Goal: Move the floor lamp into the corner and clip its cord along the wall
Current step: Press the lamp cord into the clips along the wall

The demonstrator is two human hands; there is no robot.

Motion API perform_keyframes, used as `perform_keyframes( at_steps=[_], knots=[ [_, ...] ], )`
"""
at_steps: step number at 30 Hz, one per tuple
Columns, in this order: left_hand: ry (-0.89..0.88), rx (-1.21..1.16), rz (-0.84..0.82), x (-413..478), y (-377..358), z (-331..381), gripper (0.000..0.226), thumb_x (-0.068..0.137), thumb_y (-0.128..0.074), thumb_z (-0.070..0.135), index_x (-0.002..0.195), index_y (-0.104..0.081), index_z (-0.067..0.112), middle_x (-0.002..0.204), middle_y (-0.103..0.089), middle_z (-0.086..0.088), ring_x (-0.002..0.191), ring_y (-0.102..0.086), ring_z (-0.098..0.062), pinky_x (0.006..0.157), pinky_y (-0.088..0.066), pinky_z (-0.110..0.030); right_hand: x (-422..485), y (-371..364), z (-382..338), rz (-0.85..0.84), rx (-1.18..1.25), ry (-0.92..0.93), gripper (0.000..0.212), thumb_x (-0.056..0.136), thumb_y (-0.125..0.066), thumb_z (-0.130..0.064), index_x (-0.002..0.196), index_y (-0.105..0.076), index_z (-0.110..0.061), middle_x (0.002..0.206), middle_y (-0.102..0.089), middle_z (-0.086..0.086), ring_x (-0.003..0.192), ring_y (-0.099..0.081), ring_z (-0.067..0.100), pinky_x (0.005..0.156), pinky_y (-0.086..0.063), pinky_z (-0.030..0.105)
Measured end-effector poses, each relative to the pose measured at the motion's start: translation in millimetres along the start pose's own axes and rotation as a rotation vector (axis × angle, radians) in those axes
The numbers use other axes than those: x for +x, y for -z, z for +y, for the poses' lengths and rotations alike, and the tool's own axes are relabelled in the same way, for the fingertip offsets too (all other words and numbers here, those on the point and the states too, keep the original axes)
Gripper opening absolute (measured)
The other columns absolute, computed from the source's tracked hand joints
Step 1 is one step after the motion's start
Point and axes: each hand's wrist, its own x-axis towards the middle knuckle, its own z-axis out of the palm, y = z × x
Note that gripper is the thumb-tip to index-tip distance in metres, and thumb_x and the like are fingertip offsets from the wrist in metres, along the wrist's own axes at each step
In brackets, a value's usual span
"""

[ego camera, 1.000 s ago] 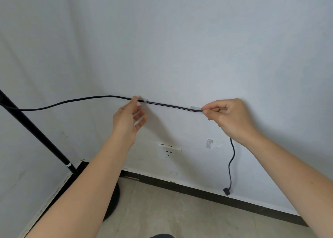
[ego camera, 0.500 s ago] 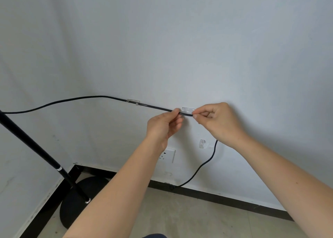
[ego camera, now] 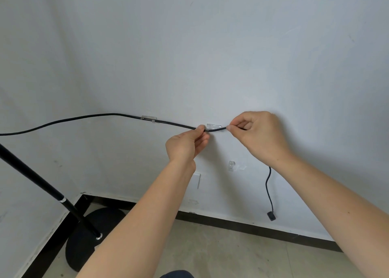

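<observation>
The black floor lamp pole [ego camera: 37, 181] leans up from its round black base [ego camera: 88, 242] in the corner at lower left. Its black cord [ego camera: 84, 117] runs right along the white wall through a clear clip [ego camera: 148, 118]. My left hand [ego camera: 187, 145] pinches the cord just left of a second clear clip [ego camera: 214, 126]. My right hand [ego camera: 259, 134] pinches the cord just right of that clip. The cord sits at the clip's lower edge. Below my right wrist the cord hangs down to its black plug [ego camera: 271, 215]. A third clear clip [ego camera: 231, 165] is bare.
A white wall socket [ego camera: 197, 179] shows partly behind my left forearm. A black skirting board [ego camera: 242, 225] runs along the foot of both walls above the beige tiled floor [ego camera: 221, 254].
The hanging cord tail swung from the left back to hang straight down at the right. My hands stayed at the second clip, a little further apart. The view shifted slightly.
</observation>
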Motion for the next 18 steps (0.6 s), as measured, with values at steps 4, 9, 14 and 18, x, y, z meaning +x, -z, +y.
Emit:
perform_keyframes(
  at_steps=[4,9,14,18],
  knots=[
    [-0.005,-0.024,0.016,-2.5,-2.8,-0.1,0.017,0.075,-0.075,0.001,0.089,-0.069,-0.007,0.073,-0.070,-0.011,0.055,-0.069,-0.014,0.056,-0.058,-0.018,1.7,-0.7,-1.4,0.040,-0.123,0.091,0.007,0.083,-0.069,-0.016,0.080,-0.074,-0.013,0.071,-0.067,-0.003,0.067,-0.062,0.015,0.064,-0.050,0.026],
    [-0.016,-0.027,0.006,-4.2,-6.2,2.2,0.021,0.076,-0.075,0.002,0.094,-0.069,-0.007,0.075,-0.070,-0.011,0.060,-0.069,-0.016,0.061,-0.060,-0.021,2.7,-2.6,9.2,0.047,-0.227,0.106,0.010,0.085,-0.067,-0.019,0.078,-0.072,-0.014,0.068,-0.066,-0.003,0.070,-0.063,0.022,0.067,-0.055,0.038],
    [-0.021,-0.020,0.005,-4.9,-6.4,3.2,0.018,0.077,-0.074,0.002,0.092,-0.069,-0.006,0.073,-0.069,-0.010,0.063,-0.068,-0.017,0.063,-0.060,-0.022,-1.8,-2.8,21.1,0.025,-0.068,-0.041,0.016,0.080,-0.074,-0.026,0.070,-0.071,-0.014,0.054,-0.065,-0.003,0.051,-0.057,0.018,0.054,-0.048,0.027],
    [-0.025,-0.008,0.001,-3.7,-5.2,2.1,0.020,0.076,-0.075,0.004,0.094,-0.069,-0.005,0.075,-0.070,-0.009,0.063,-0.067,-0.016,0.064,-0.060,-0.022,-10.1,-0.9,33.3,-0.054,0.150,-0.186,0.021,0.081,-0.074,-0.031,0.071,-0.072,-0.013,0.059,-0.068,0.007,0.045,-0.057,0.012,0.053,-0.052,0.031]
  ],
)
